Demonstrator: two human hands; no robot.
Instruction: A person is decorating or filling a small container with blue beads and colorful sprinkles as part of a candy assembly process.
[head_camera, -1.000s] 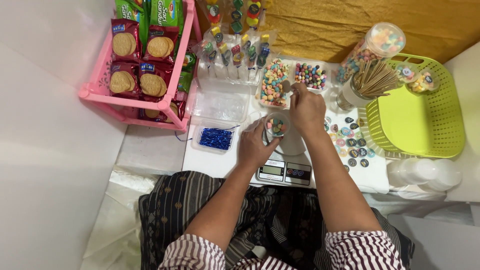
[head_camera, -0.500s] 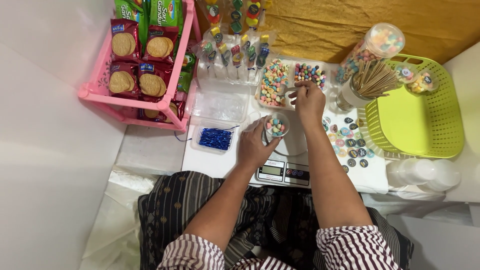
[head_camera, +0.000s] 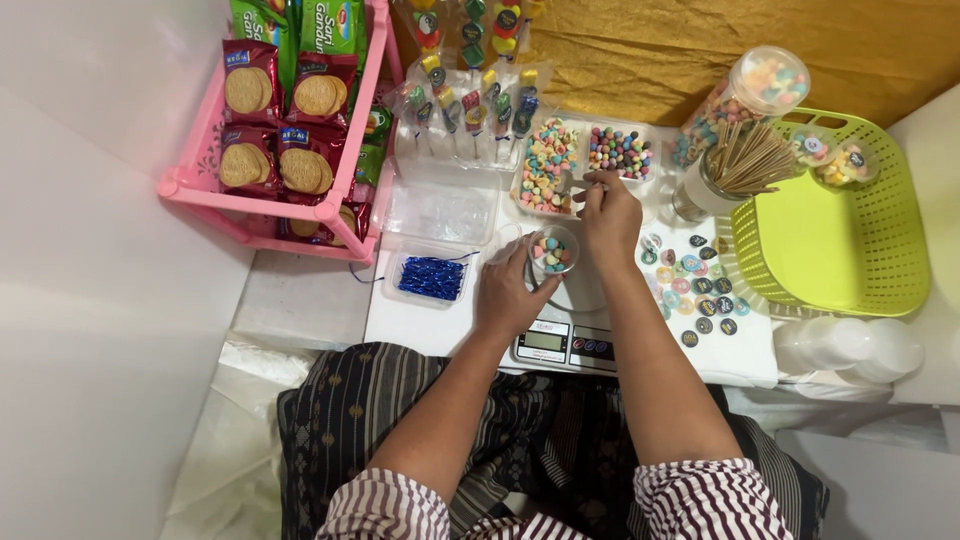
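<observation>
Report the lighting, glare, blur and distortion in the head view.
Head view: even, soft light and faint shadows; the left hand with its small candy cup is sharp, the right hand is slightly soft, the white wall at left is bright but not blown out, and wide-angle bending shows at the edges.

Head cam, looks down, close-up.
</observation>
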